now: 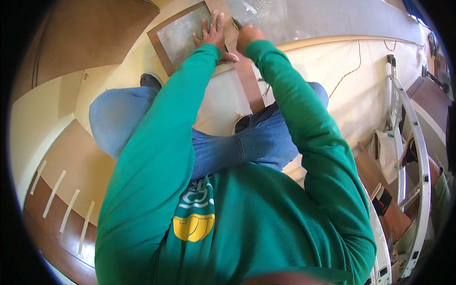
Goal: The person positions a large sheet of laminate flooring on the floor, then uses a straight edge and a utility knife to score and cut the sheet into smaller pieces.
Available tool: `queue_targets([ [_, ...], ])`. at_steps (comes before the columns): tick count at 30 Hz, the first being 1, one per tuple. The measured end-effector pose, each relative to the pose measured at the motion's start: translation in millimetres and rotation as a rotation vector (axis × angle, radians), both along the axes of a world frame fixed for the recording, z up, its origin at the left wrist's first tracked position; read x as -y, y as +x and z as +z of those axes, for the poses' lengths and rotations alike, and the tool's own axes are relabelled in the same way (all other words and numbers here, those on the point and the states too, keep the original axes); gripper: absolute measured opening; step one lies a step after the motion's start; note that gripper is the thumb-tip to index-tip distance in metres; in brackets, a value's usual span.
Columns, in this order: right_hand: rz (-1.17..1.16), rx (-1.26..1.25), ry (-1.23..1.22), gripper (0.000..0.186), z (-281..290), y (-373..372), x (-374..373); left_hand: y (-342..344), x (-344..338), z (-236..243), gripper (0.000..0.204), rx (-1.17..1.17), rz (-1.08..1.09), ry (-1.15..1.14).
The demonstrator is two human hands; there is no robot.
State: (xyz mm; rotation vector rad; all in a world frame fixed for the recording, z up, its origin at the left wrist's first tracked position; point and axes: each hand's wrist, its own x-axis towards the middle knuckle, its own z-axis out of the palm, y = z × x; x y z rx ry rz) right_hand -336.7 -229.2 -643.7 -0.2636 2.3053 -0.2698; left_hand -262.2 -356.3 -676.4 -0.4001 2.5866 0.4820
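Note:
My left hand lies flat with its fingers apart, pressing on a brown-edged sheet with a worn grey middle. Close by on the right, my right hand is closed round a small yellow-and-black knife, probably a utility knife; its blade is too small to make out. The knife's tip end is over a brown strip that runs from between my hands toward my legs. Beside that strip, between my knees, is a pale grey-white panel.
A long grey board with a light wooden edge stretches to the far right. A metal ladder stands at right, with another person's leg behind it. A twisted cord crosses the pale floor. Brown panels lie at left, one with white tape strips.

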Motion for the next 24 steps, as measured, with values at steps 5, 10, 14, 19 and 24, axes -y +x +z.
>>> queue_targets([
  [5, 0.464, 0.24, 0.135, 0.042, 7, 81, -121, -16, -14, 9, 0.173, 0.087, -0.026, 0.029],
  [10, -0.079, -0.312, -0.174, 0.018, 70, 75, -106, -7, -8, 3, 0.172, 0.071, -0.02, 0.016],
  [14, -0.217, -0.513, -0.459, 0.041, -8, 72, -90, -7, -9, 0, 0.172, -0.001, -0.021, 0.053],
  [19, -0.292, -0.342, -0.306, 0.09, -8, 98, -61, -5, 14, 3, 0.134, -0.113, 0.045, 0.286],
  [24, -0.231, -0.222, -0.19, 0.083, -10, 85, -62, 47, 50, -20, 0.075, -0.391, 0.85, -0.088],
])
